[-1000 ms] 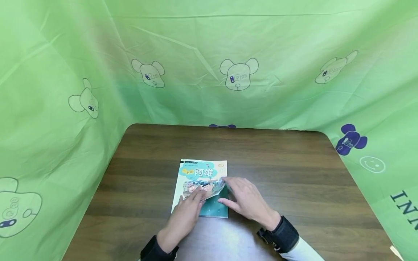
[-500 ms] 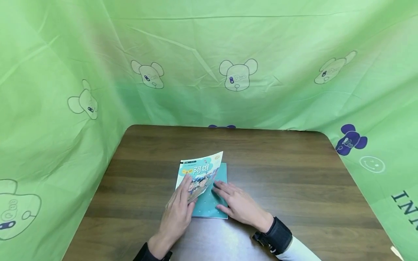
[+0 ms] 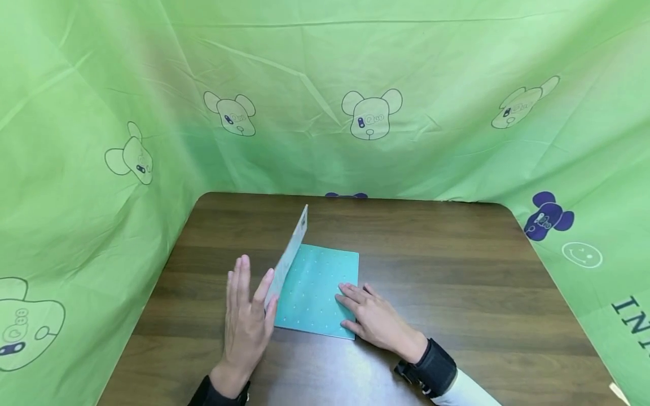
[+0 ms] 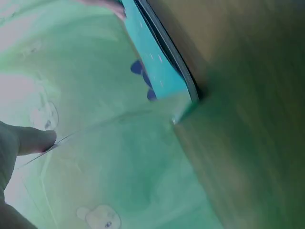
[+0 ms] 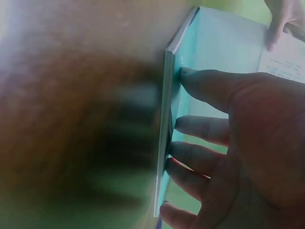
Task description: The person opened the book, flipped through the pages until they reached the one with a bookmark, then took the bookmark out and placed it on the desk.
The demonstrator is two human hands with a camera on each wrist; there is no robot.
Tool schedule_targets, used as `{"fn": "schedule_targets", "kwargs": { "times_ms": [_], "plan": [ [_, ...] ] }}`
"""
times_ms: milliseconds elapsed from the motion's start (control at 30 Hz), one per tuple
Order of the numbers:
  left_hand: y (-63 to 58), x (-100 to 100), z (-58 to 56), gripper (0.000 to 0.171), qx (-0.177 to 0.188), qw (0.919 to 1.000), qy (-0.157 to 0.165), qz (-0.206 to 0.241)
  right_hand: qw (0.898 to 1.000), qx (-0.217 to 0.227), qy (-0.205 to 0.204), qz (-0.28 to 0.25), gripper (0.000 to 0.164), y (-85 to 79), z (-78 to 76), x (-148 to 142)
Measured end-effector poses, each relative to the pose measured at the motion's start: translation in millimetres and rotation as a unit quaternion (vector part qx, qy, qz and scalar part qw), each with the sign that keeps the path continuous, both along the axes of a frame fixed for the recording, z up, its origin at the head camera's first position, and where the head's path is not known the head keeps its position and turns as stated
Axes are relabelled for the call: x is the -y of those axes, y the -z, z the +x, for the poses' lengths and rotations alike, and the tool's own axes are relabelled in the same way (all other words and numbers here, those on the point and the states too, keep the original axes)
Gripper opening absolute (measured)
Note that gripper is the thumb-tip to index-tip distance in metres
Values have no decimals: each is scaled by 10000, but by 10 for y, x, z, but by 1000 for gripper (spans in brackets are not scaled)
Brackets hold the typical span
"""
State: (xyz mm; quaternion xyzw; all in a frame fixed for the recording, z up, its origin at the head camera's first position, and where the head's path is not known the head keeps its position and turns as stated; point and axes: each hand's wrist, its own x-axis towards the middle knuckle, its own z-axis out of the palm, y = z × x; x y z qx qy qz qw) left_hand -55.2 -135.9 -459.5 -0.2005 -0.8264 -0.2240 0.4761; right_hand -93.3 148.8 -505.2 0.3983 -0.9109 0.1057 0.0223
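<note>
A thin book (image 3: 317,290) lies on the table with its front cover (image 3: 290,256) raised almost upright at the left. A turquoise page with small pale dots faces up. My left hand (image 3: 249,318) has the cover's near edge between thumb and index finger, while its other fingers stretch up, apart from the book. In the left wrist view the thumb (image 4: 35,140) meets the cover's thin edge. My right hand (image 3: 378,321) rests with extended, spread fingers on the page's right side. The right wrist view shows its fingertips touching the page (image 5: 178,90).
The brown wooden table (image 3: 457,270) extends around the book. A green cloth (image 3: 304,163) printed with bear heads hangs behind the table and at both sides. A small pale object (image 3: 618,393) sits at the right edge of view.
The front cover has swung up and leftward from lying nearly flat, uncovering the turquoise page. My left hand has moved left with it. My right hand has left the cover and settled on the page.
</note>
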Motion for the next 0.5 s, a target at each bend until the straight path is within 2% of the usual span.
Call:
{"fn": "schedule_targets", "kwargs": {
  "times_ms": [100,167,267,333,400,500],
  "plan": [
    [-41,62,1,59,-457,9974,-503,-258,9999,149,62,-10,59,11,19,-22],
    [-63,107,-7,51,-701,9924,-882,-495,9997,207,92,-50,59,19,24,-42],
    [-83,169,-8,47,-727,9847,-1342,-836,9994,303,136,-106,59,16,27,-76],
    [-60,220,-6,50,-536,9829,-1461,-984,9993,323,156,-126,59,10,26,-103],
    [-8,277,5,56,-147,9831,-1423,-1143,9993,324,150,-148,59,0,26,-130],
    [92,365,25,65,848,9790,-1174,-1434,9994,286,128,-154,59,-17,23,-171]
  ]
}}
